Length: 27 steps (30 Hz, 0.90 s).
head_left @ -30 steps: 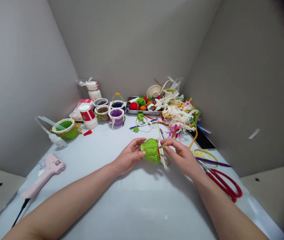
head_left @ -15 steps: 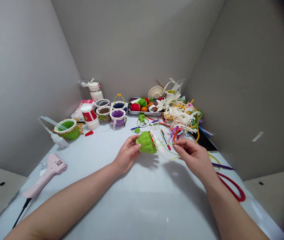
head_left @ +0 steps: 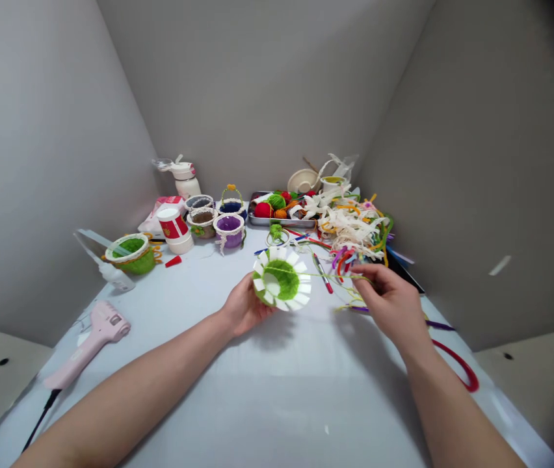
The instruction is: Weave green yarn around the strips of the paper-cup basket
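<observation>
In my left hand [head_left: 249,307] is a paper cup [head_left: 292,283] woven with green yarn, its slit white rim strips fanned outward. The cup's opening faces me, showing green yarn inside and a white bottom. My right hand [head_left: 390,300], to the right of the cup, pinches a strand of green yarn [head_left: 330,277] that stretches across to the cup. Behind that strand a marker pen [head_left: 323,273] lies on the table. A small ball of green yarn [head_left: 276,231] sits beyond the cup.
A pink glue gun [head_left: 86,344] and a green basket [head_left: 133,255] are at the left. Several small baskets [head_left: 229,232] stand behind, beside a metal tray [head_left: 281,221] of yarn balls. Pale strips and cords [head_left: 355,227] heap up at the back right.
My left hand has turned the cup from its side so its opening faces me. My right hand has moved slightly right with the yarn.
</observation>
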Each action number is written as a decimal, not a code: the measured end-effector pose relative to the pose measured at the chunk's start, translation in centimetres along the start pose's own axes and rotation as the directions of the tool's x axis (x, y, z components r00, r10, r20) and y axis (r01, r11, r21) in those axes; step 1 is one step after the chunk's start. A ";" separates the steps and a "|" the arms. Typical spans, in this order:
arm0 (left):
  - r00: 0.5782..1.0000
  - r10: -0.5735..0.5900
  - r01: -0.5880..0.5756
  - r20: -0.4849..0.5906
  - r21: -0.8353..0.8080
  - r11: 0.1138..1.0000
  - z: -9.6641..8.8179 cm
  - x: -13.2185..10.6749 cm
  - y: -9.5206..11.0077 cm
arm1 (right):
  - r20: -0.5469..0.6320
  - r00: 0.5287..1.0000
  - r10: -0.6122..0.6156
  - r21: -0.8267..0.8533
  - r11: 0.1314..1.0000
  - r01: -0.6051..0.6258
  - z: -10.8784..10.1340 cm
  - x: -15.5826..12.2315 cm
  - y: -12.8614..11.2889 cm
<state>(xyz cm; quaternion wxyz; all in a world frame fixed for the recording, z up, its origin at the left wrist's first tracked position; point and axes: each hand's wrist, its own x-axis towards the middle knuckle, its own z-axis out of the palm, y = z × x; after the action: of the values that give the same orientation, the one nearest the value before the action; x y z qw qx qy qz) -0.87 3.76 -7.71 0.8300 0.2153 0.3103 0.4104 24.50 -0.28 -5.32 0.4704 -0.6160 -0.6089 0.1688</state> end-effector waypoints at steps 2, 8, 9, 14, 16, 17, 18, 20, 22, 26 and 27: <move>0.999 0.006 -0.005 0.042 -0.029 1.000 0.1 0.0 0.1 | 0.130 0.991 -0.005 0.026 1.000 0.002 0.1 0.0 -0.3; 0.976 0.113 -0.112 0.184 -0.020 0.994 0.3 -0.5 0.2 | 0.280 0.960 0.006 0.083 0.996 -0.031 0.9 0.1 -0.3; 0.972 0.120 -0.121 0.201 -0.004 0.993 0.3 -0.5 0.2 | 0.262 0.965 0.014 0.102 0.994 -0.042 1.0 0.2 0.0; 0.955 0.158 -0.185 0.252 0.088 0.979 0.6 -0.7 -0.2 | 0.240 0.971 0.017 0.163 0.985 -0.057 1.6 0.6 1.2; 0.947 0.174 -0.213 0.271 0.118 0.970 0.8 -0.9 -0.3 | 0.272 0.962 0.032 0.205 0.974 -0.091 1.7 0.6 1.0; 0.944 0.175 -0.218 0.281 0.131 0.967 0.9 -0.9 -0.4 | 0.290 0.956 0.047 0.232 0.966 -0.118 1.7 0.5 0.7; 0.942 0.166 -0.216 0.293 0.145 0.966 1.0 -1.0 -0.4 | 0.309 0.949 0.064 0.257 0.955 -0.148 1.7 0.5 0.3; 0.937 0.127 -0.192 0.326 0.176 0.965 1.2 -1.2 -0.4 | 0.338 0.937 0.085 0.305 0.932 -0.195 1.5 0.3 -0.4; 0.928 0.080 -0.162 0.365 0.202 0.966 1.3 -1.3 -0.4 | 0.350 0.933 0.087 0.351 0.911 -0.216 1.5 0.2 -0.8; 0.918 0.030 -0.136 0.396 0.243 0.960 1.1 -1.3 -0.8 | 0.370 0.924 0.095 0.407 0.878 -0.253 1.7 -0.1 -1.0; 0.921 0.035 -0.147 0.387 0.264 0.953 0.9 -1.3 -0.9 | 0.378 0.921 0.096 0.419 0.869 -0.262 1.8 -0.2 -1.1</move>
<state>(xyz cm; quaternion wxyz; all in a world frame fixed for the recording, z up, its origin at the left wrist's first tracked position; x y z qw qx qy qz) -0.33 2.09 -7.16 0.8138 0.4230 0.1903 0.3500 22.40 0.01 -5.49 0.4711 -0.5015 -0.5632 0.4575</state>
